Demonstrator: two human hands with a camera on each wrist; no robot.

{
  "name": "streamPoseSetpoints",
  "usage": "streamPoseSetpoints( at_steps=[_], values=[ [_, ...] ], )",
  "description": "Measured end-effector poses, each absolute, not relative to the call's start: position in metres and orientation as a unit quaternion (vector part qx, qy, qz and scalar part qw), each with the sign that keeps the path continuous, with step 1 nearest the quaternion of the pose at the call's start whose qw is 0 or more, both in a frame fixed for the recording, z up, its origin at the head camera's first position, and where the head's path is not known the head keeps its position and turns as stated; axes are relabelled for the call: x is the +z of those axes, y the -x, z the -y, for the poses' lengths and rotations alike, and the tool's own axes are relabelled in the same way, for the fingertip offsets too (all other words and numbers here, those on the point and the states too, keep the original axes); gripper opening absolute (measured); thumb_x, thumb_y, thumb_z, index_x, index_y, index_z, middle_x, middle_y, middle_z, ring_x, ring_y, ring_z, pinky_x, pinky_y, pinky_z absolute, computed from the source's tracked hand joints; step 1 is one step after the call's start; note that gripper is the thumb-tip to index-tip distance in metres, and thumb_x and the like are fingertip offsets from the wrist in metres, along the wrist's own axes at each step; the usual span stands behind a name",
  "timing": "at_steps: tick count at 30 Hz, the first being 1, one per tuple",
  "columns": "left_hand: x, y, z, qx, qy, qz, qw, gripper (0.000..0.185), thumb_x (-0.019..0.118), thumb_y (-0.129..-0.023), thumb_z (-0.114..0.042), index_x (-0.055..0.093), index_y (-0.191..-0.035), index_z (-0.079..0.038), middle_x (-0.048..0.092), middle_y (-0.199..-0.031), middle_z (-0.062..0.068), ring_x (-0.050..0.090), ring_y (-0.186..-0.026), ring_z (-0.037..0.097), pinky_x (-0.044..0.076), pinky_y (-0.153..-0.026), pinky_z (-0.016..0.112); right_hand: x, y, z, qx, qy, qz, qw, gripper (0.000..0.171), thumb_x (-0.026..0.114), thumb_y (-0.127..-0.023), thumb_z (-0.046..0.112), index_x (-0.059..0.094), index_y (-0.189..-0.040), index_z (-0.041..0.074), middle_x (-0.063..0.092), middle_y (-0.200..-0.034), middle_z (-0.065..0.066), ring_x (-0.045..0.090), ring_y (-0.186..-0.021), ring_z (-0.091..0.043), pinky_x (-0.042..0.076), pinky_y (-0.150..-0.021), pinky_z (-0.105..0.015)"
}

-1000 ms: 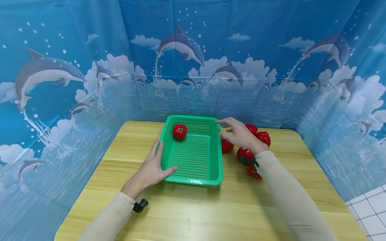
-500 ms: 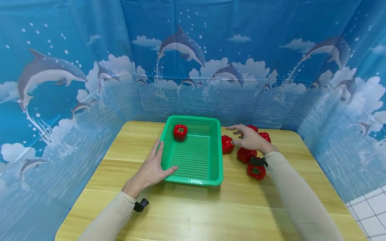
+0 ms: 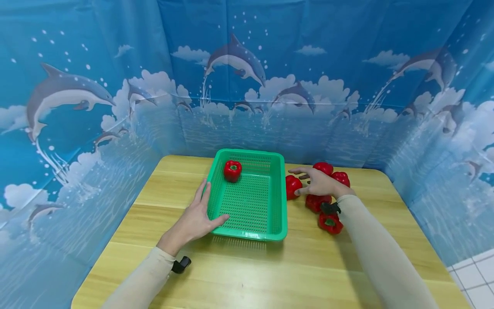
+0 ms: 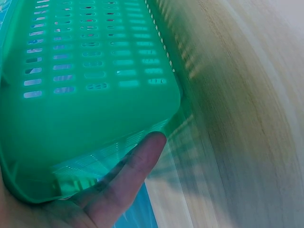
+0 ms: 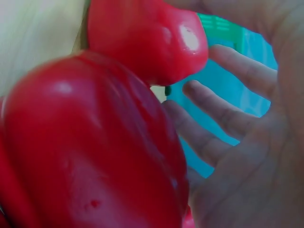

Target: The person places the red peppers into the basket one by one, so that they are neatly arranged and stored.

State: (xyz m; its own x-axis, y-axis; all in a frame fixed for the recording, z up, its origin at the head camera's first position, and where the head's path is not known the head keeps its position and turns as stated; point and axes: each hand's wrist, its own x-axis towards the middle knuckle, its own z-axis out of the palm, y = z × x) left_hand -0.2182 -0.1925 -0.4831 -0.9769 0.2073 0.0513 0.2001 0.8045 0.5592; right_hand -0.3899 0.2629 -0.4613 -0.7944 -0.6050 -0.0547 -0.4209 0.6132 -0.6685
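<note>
A red bell pepper sits in the far left part of the green perforated basket. My left hand rests at the basket's near left corner, fingers straight along the outside and thumb reaching over the rim. One left finger shows below the basket wall in the left wrist view. My right hand is spread over another bell pepper just right of the basket. In the right wrist view, that bell pepper lies between thumb and index finger; whether they touch it cannot be told.
Several more red bell peppers lie in a cluster under and behind the right hand. All stand on a wooden table. A blue dolphin-print curtain closes in the back and sides.
My right hand has moved from the basket's right rim to the right, then lower over the bell pepper beside the basket. My left hand has stayed at the basket corner.
</note>
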Motion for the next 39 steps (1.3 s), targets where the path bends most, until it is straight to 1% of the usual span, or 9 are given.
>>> streamPoseSetpoints(
  at_steps=[4,9,15,18,23,25,29,35,39],
  values=[
    [-0.4815,0.2179,0.1934,0.292,-0.110,-0.950,0.002,0.129,0.072,-0.106,-0.074,-0.001,-0.188,-0.006,-0.013,-0.198,0.011,0.072,-0.145,0.054,0.062,-0.119,0.065,-0.4641,0.3951,-0.2600,-0.320,0.294,-0.889,0.145,0.091,0.094,-0.100,0.023,0.047,-0.176,0.005,0.046,-0.181,-0.026,0.052,-0.159,-0.060,0.055,-0.123,-0.075],
    [-0.4799,0.2172,0.1936,0.292,-0.113,-0.950,0.003,0.128,0.072,-0.107,-0.072,0.000,-0.188,-0.005,-0.012,-0.198,0.014,0.074,-0.141,0.054,0.064,-0.115,0.065,-0.4664,0.3981,-0.2583,-0.305,0.300,-0.890,0.157,0.093,0.095,-0.099,0.021,0.046,-0.176,0.002,0.047,-0.180,-0.030,0.054,-0.156,-0.063,0.060,-0.120,-0.071],
    [-0.4792,0.2179,0.1931,0.289,-0.109,-0.951,0.005,0.129,0.072,-0.106,-0.074,0.000,-0.188,-0.007,-0.013,-0.198,0.011,0.072,-0.145,0.054,0.062,-0.118,0.065,-0.4633,0.3942,-0.2567,-0.295,0.286,-0.896,0.169,0.094,0.095,-0.099,0.022,0.045,-0.177,0.005,0.048,-0.177,-0.030,0.055,-0.153,-0.063,0.064,-0.115,-0.065],
    [-0.4794,0.2184,0.1934,0.291,-0.110,-0.950,0.004,0.129,0.072,-0.106,-0.074,-0.001,-0.188,-0.007,-0.013,-0.198,0.011,0.068,-0.150,0.054,0.060,-0.121,0.066,-0.4625,0.3927,-0.2563,-0.291,0.284,-0.898,0.167,0.093,0.094,-0.100,0.020,0.045,-0.177,0.005,0.049,-0.176,-0.031,0.057,-0.152,-0.061,0.064,-0.115,-0.065],
    [-0.4801,0.2177,0.1929,0.297,-0.111,-0.948,0.002,0.129,0.074,-0.105,-0.074,0.001,-0.188,-0.006,-0.011,-0.199,0.011,0.071,-0.147,0.053,0.061,-0.120,0.065,-0.4685,0.3950,-0.2573,-0.292,0.284,-0.899,0.162,0.087,0.092,-0.102,0.018,0.047,-0.176,0.006,0.052,-0.174,-0.030,0.059,-0.152,-0.057,0.062,-0.118,-0.066],
    [-0.4806,0.2174,0.1924,0.297,-0.111,-0.948,0.002,0.128,0.074,-0.106,-0.072,0.002,-0.188,-0.006,-0.011,-0.199,0.011,0.073,-0.144,0.052,0.062,-0.118,0.064,-0.4706,0.3959,-0.2579,-0.292,0.284,-0.899,0.160,0.086,0.093,-0.102,0.018,0.049,-0.175,0.005,0.053,-0.173,-0.030,0.059,-0.152,-0.057,0.062,-0.118,-0.066],
    [-0.4808,0.2178,0.1914,0.295,-0.108,-0.949,0.002,0.127,0.076,-0.106,-0.070,0.002,-0.188,-0.006,-0.010,-0.199,0.011,0.072,-0.145,0.053,0.062,-0.119,0.065,-0.4704,0.3953,-0.2589,-0.292,0.281,-0.900,0.160,0.086,0.094,-0.101,0.020,0.050,-0.174,0.005,0.055,-0.171,-0.029,0.060,-0.150,-0.056,0.062,-0.117,-0.066],
    [-0.4801,0.2183,0.1915,0.293,-0.106,-0.950,0.005,0.130,0.073,-0.105,-0.075,0.001,-0.188,-0.007,-0.011,-0.199,0.010,0.069,-0.148,0.055,0.060,-0.120,0.066,-0.4696,0.3954,-0.2595,-0.292,0.275,-0.902,0.162,0.086,0.095,-0.100,0.021,0.051,-0.173,0.007,0.055,-0.171,-0.028,0.062,-0.149,-0.055,0.063,-0.116,-0.064],
    [-0.4806,0.2187,0.1917,0.293,-0.106,-0.950,0.006,0.129,0.074,-0.105,-0.074,0.001,-0.188,-0.006,-0.012,-0.199,0.009,0.069,-0.148,0.055,0.060,-0.121,0.066,-0.4708,0.3970,-0.2609,-0.293,0.271,-0.902,0.162,0.086,0.095,-0.100,0.020,0.052,-0.173,0.008,0.057,-0.170,-0.027,0.061,-0.150,-0.052,0.063,-0.117,-0.063]
  ],
)
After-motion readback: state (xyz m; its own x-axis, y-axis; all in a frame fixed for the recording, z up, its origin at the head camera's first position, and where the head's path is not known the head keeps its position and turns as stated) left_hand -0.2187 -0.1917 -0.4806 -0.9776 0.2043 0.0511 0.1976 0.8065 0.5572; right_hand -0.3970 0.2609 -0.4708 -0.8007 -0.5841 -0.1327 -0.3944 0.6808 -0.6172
